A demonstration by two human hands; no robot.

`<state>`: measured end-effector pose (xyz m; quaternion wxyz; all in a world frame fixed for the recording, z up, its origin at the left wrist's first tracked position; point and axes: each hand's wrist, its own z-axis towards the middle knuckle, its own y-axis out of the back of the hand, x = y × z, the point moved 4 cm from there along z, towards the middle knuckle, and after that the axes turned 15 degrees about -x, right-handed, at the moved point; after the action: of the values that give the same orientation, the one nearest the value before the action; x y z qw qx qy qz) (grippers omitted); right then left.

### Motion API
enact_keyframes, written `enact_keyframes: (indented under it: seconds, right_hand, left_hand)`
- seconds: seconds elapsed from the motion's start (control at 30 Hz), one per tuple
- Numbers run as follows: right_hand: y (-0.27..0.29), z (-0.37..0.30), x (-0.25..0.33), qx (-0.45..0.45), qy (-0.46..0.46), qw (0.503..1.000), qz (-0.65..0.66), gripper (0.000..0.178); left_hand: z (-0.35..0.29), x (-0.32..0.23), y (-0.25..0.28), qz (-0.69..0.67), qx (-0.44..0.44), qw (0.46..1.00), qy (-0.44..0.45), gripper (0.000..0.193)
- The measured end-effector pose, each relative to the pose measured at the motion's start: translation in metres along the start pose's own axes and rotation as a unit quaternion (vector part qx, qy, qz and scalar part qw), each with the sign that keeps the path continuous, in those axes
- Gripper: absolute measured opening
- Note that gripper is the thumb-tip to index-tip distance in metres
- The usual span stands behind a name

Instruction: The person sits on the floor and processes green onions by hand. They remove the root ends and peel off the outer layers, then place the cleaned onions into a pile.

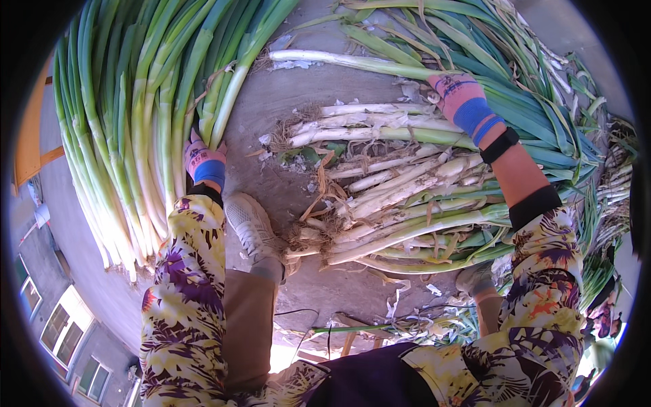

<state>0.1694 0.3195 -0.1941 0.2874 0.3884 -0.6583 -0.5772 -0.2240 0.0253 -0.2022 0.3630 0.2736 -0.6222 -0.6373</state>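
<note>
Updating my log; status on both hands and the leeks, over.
Left hand at left pile, grip unclear. Right hand gripping one leek, roots leftward. Peel scraps by the root end.

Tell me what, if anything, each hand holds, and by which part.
The right hand grips a green onion near where white turns green; whether the left hand holds anything cannot be told.

The upper edge crops the left green onions' (146, 74) tops. Stalks (434, 266) partly hide the right shoe (474, 277). Dark shapes (602, 319) near the right rim are too small to tell.
</note>
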Motion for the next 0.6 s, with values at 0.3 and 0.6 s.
enact_keyframes:
  seconds: [0.3, 0.6]
  right_hand:
    - [-0.022, 0.038, -0.025, -0.038, -0.139, 0.984, 0.102, 0.045]
    - [-0.029, 0.011, -0.052, 0.161, -0.114, 0.976, 0.096, 0.065]
  left_hand:
    - [-0.064, -0.058, 0.019, -0.108, -0.123, 0.973, -0.162, 0.069]
    - [-0.114, -0.123, -0.034, -0.537, 0.078, 0.834, 0.1, 0.047]
